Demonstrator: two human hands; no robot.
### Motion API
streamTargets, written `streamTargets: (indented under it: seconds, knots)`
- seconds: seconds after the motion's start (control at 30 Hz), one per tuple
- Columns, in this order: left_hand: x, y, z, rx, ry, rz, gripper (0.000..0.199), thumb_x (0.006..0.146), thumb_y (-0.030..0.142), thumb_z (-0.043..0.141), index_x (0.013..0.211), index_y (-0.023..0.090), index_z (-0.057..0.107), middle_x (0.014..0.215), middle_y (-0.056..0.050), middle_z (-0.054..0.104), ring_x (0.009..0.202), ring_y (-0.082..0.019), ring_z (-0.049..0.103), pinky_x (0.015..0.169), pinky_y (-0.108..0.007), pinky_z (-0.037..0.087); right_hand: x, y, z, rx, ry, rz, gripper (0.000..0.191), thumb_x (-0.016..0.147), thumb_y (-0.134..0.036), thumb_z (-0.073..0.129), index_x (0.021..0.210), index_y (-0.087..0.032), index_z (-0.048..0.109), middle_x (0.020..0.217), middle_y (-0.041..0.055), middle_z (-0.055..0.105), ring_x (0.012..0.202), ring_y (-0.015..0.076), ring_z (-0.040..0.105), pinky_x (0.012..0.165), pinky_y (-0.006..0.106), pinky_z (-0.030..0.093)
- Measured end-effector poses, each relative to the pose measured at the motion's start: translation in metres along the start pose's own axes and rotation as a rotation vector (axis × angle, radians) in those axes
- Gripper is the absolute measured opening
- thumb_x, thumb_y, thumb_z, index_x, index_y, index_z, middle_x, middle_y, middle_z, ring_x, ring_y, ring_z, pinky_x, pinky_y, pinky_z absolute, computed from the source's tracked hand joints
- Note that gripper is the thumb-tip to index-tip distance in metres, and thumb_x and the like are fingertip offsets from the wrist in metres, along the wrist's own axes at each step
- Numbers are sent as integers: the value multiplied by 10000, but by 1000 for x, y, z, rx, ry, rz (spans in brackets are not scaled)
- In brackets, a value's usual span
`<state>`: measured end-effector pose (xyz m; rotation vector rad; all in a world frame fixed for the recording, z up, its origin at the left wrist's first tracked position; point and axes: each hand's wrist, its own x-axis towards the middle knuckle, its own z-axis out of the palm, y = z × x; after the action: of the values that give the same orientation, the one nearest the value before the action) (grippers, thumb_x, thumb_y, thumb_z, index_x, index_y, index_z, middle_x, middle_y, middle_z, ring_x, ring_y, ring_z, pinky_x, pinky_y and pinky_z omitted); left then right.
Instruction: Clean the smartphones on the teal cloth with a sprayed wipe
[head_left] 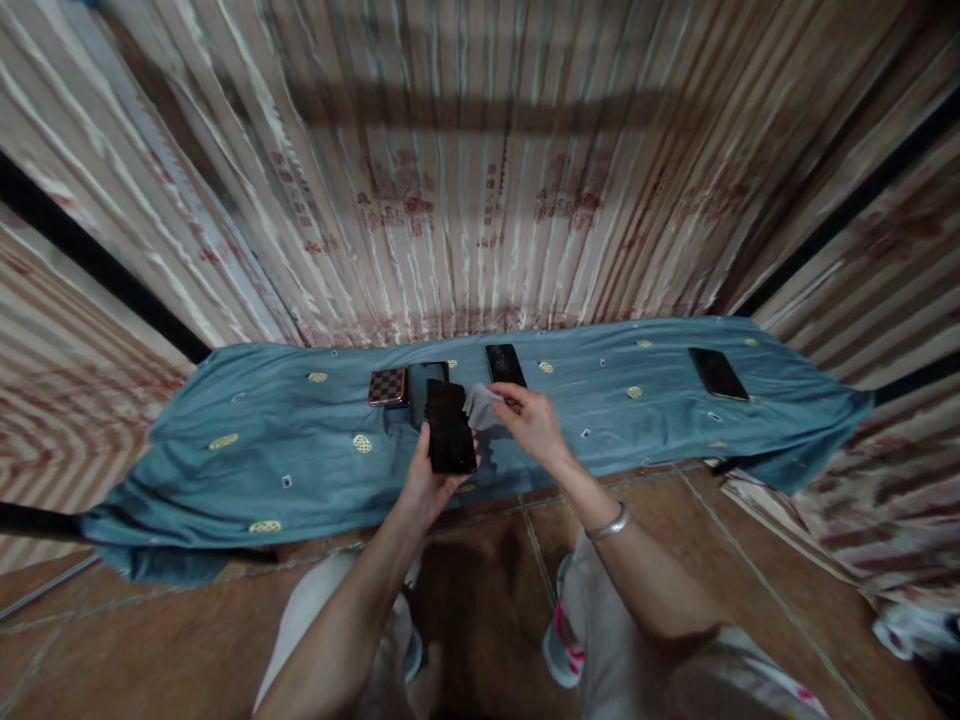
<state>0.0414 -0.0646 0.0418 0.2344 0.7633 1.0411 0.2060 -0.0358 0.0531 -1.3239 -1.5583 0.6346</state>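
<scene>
My left hand (429,485) is closed around a black smartphone (451,440), held tilted above the near edge of the cloth-covered surface. Between the fingertips of my right hand (531,420) a small grey cloth (481,402) is pinched, right beside the phone's upper right side. Partly hidden behind the held phone lies a dark flat case or phone (426,378). A brown checkered box or wallet (388,387) sits to its left. Beyond my right hand another black phone (504,364) lies flat.
A blue cloth (285,430) with yellow patterns covers the long low surface. Farther right lies a dark phone (718,373). Pleated curtains (465,180) hang behind and at both sides, with black bars (97,260) in front. Brown tiles (720,540) form the floor around my feet.
</scene>
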Motion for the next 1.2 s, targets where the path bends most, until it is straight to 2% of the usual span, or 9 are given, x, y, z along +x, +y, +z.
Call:
streamTargets:
  seconds: [0.1,0.17,0.4,0.5,0.6,0.77,0.87,1.03,1.2]
  knots:
    - [-2,-1,5,-22,23,-6,467,940,470,343,1045,125,640,769,-80,703,651,-176,649,589,-303,535,-23,-25,9,-119,-246,-247,293,878,-207,519,1135,-186,659,1035,62,716,917,187,669,832,316,524]
    - [-4,0,9,-32,42,-12,444,937,456,364,1045,128,642,775,-71,702,644,-175,644,582,-298,525,-33,-31,13,-174,-307,-374,301,913,-189,463,1148,-170,650,1126,91,688,1050,198,633,923,345,501]
    - [-12,2,20,-60,53,-18,415,924,441,413,1121,139,619,833,-64,708,715,-188,656,695,-353,545,-37,-32,-3,-367,-98,-580,364,945,-162,381,1249,-165,581,1278,125,596,1190,220,539,1004,407,478]
    - [-15,2,23,-39,59,-36,393,918,431,434,1098,140,626,779,-47,700,653,-174,647,621,-322,539,-40,-34,-5,-422,-132,-652,373,948,-181,393,1288,-142,543,1359,133,531,1311,231,429,1079,428,419]
    - [-19,3,24,-40,62,-39,397,916,434,436,1090,136,633,770,-46,703,623,-169,644,552,-288,515,-46,-33,-1,-472,-223,-689,390,947,-169,386,1313,-118,513,1395,147,493,1374,240,344,1105,455,389]
    - [-20,2,21,-33,79,29,443,914,457,435,1143,134,632,836,-64,724,663,-162,653,581,-257,502,-55,-27,7,-511,-315,-720,464,910,-78,357,1364,-90,451,1433,167,443,1428,251,226,1118,469,368]
    - [-18,-5,19,39,99,73,454,908,470,445,1180,154,624,892,-66,731,753,-186,670,625,-269,508,-53,-25,8,-535,-300,-711,487,899,-61,351,1380,-71,428,1455,184,403,1433,257,209,1130,460,347]
    - [-18,-18,23,83,3,74,446,931,439,409,1237,177,599,1080,-82,714,1029,-225,646,871,-341,503,-39,-23,4,-539,-211,-638,500,917,-84,329,1413,-110,386,1474,176,369,1427,257,222,1132,493,331]
    - [-19,-21,29,84,30,97,472,930,453,404,1267,172,578,1172,-88,682,1166,-229,584,984,-359,452,-32,-22,3,-524,-170,-618,529,899,-57,334,1423,-117,372,1476,167,367,1427,252,228,1147,468,316]
